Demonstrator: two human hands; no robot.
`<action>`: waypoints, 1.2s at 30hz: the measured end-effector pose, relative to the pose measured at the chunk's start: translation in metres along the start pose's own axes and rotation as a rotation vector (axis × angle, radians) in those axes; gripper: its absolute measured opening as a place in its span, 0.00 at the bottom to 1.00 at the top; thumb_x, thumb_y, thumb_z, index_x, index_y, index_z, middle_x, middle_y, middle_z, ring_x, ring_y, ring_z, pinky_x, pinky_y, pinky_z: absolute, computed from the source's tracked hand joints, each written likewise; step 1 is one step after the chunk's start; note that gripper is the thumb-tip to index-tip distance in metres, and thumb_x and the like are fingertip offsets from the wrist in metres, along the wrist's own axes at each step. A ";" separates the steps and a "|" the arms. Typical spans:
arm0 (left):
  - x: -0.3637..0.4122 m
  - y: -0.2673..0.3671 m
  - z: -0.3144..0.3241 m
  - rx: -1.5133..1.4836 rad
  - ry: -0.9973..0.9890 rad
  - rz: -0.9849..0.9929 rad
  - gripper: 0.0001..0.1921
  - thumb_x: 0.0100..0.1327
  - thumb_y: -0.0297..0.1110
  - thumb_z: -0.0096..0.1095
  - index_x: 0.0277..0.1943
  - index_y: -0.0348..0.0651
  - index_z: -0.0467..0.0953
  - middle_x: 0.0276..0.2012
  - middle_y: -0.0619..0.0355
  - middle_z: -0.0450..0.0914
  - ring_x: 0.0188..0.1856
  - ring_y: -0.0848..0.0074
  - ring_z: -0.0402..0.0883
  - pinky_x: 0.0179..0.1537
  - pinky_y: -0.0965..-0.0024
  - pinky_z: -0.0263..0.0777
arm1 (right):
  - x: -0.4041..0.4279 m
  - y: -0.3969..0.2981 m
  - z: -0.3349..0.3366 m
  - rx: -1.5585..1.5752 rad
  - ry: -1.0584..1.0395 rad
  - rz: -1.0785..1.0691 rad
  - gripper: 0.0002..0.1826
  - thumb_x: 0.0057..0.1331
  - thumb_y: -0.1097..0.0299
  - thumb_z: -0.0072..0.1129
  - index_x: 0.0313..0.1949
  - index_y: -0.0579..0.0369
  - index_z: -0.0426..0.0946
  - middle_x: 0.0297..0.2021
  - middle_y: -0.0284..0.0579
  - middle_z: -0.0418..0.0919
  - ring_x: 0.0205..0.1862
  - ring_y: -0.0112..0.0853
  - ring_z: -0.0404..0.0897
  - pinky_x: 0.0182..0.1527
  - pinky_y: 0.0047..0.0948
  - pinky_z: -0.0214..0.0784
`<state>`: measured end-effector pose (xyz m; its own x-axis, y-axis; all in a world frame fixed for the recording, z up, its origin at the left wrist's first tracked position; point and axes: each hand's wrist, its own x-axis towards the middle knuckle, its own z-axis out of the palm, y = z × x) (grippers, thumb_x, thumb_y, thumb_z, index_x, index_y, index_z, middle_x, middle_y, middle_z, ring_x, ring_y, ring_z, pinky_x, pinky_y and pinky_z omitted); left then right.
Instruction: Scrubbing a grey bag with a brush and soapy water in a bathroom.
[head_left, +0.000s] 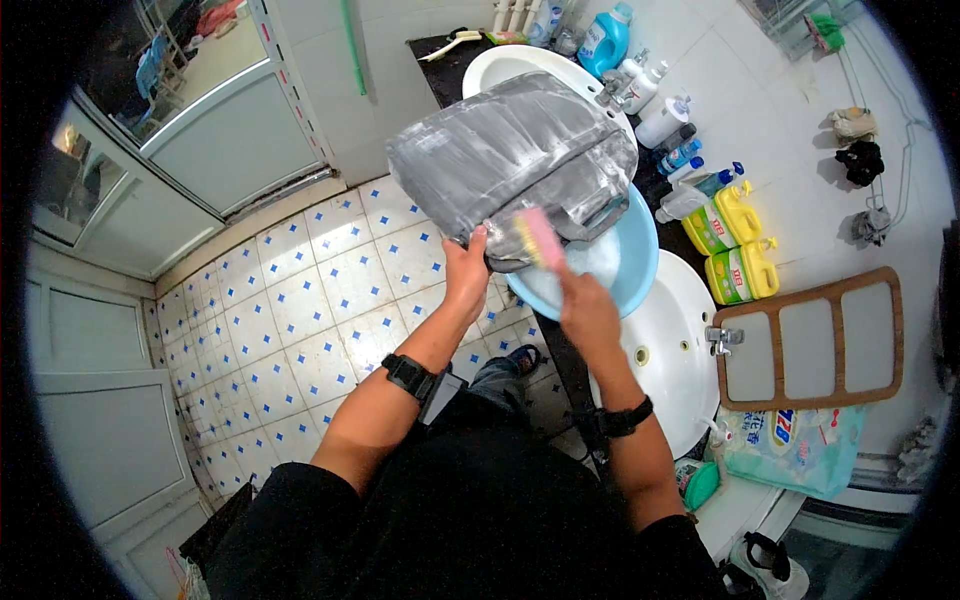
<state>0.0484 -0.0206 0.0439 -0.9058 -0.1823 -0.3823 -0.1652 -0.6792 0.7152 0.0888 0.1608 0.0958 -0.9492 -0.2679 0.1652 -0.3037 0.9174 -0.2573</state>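
A grey fabric briefcase-style bag (495, 157), streaked with white suds, lies slanted over the far washbasin (487, 71) and a light-blue plastic basin (641, 255). My left hand (465, 274) grips the bag's near corner, thumb on top. In my right hand (589, 311) is a scrubbing brush (541, 236) with a pink back and yellowish bristles, blurred, at the bag's near side by its carry handle (600, 217). Whitish, sudsy water (581, 270) shows in the blue basin. The bag hides much of the far washbasin.
A second white washbasin (660, 352) with a tap (724, 339) lies at right. Along the wall stand a blue detergent bottle (606, 39), pump bottles (664, 122) and yellow jugs (724, 217). A brown-framed rack (810, 337) leans there. A white-handled brush (454, 43) rests on the dark counter's far end.
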 end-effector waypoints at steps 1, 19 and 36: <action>0.004 -0.005 -0.004 0.053 0.020 0.030 0.23 0.70 0.39 0.49 0.59 0.35 0.51 0.56 0.48 0.65 0.55 0.63 0.71 0.54 0.57 0.71 | 0.006 -0.001 -0.010 0.015 0.002 0.105 0.17 0.64 0.69 0.50 0.54 0.45 0.71 0.28 0.53 0.74 0.31 0.51 0.76 0.32 0.47 0.70; 0.014 0.025 -0.003 -0.186 -0.077 -0.263 0.24 0.66 0.47 0.54 0.55 0.36 0.66 0.46 0.50 0.76 0.46 0.64 0.79 0.44 0.60 0.77 | 0.005 -0.004 0.003 0.044 0.068 0.007 0.17 0.64 0.69 0.49 0.53 0.48 0.72 0.25 0.51 0.74 0.28 0.50 0.76 0.29 0.47 0.70; 0.010 0.027 0.004 -0.090 -0.072 -0.278 0.24 0.68 0.47 0.52 0.53 0.33 0.67 0.47 0.47 0.76 0.45 0.62 0.79 0.43 0.58 0.77 | -0.006 -0.006 0.014 0.258 0.117 -0.060 0.15 0.67 0.66 0.49 0.52 0.49 0.74 0.26 0.57 0.76 0.28 0.52 0.76 0.30 0.48 0.68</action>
<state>0.0336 -0.0382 0.0621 -0.8566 0.0678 -0.5116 -0.3781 -0.7572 0.5327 0.0955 0.1526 0.0829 -0.9173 -0.2701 0.2925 -0.3846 0.7913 -0.4753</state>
